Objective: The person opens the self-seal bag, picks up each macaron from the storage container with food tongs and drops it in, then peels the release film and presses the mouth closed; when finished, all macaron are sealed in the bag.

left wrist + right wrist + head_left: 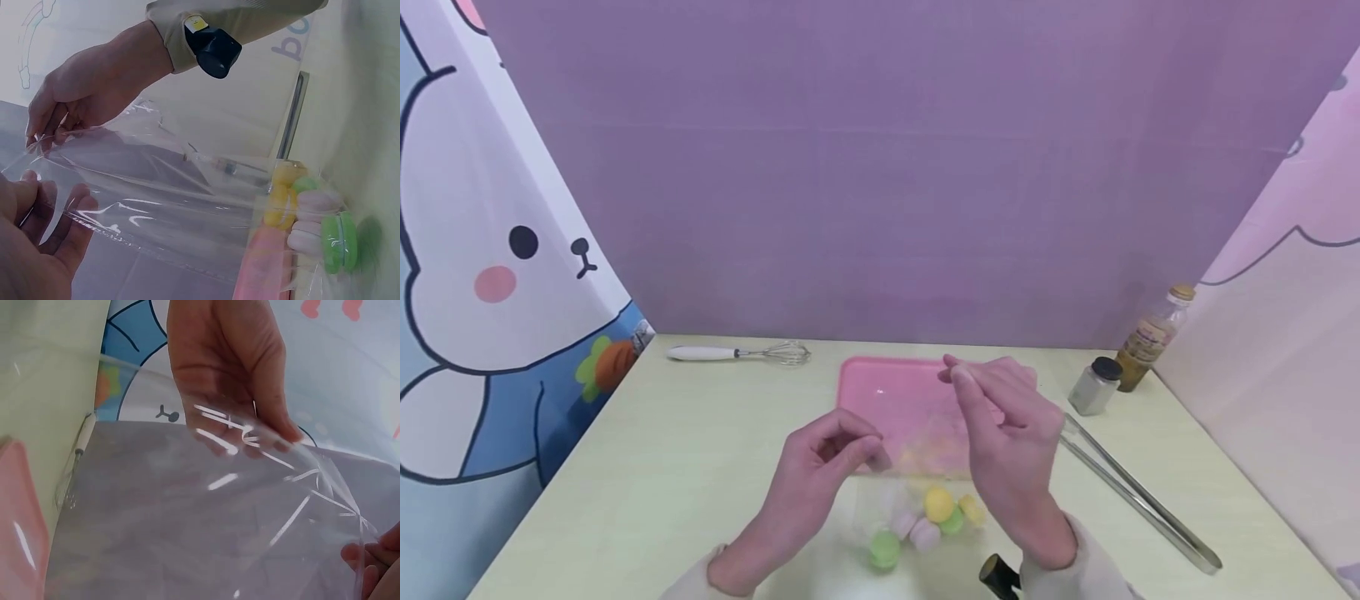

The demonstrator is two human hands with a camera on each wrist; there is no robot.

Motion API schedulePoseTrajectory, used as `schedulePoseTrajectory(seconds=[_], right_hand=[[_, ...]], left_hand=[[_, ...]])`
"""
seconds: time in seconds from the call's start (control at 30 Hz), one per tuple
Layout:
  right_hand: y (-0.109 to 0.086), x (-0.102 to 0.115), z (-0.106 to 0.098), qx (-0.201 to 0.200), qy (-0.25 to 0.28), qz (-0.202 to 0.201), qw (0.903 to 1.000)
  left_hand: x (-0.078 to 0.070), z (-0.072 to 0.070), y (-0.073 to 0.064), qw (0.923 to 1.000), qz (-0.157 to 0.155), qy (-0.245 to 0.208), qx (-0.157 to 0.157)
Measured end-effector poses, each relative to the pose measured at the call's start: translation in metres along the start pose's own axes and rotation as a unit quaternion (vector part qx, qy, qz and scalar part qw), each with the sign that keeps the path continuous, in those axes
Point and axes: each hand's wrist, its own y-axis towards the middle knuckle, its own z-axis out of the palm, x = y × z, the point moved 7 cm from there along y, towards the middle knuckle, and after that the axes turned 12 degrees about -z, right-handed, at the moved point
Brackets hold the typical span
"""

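Observation:
A clear plastic bag [169, 200] hangs over the table, and several toy-like macarons lie at its bottom: green [884, 551], yellow [938, 504] and pale lilac [925, 535]. My left hand [812, 471] pinches one side of the bag's upper edge between thumb and fingers. Higher up and to the right, my right hand [1011, 433] pinches the other side. In the right wrist view, the left hand [228, 369] shows through the film, while only fingertips of the right hand [378, 562] appear at the corner.
Behind the bag lies a pink tray [887, 392]. A whisk [737, 353] rests at the back left. Metal tongs [1138, 492], a black-lidded jar [1094, 387] and a corked bottle [1153, 337] are on the right. Purple cloth [880, 167] hangs behind the table.

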Motion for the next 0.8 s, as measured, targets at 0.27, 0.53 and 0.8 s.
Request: schedulePoseTrajectory(seconds=[0.27,0.53,0.8], right_hand=[[0.006,-0.006,-0.017,-0.008,-0.023,0.009,0.9997],[0.014,-0.008,-0.030,-0.021,-0.053,0.003,0.9984],[0.026,-0.009,-0.044,-0.030,-0.060,0.009,0.9977]], left_hand=[[-0.003,0.002,-0.001,0.9997,0.022,-0.006,0.007],[-0.001,0.000,-0.001,0.9999,0.006,-0.013,0.007],[-0.001,0.001,-0.001,0.9999,0.002,-0.016,0.004]])
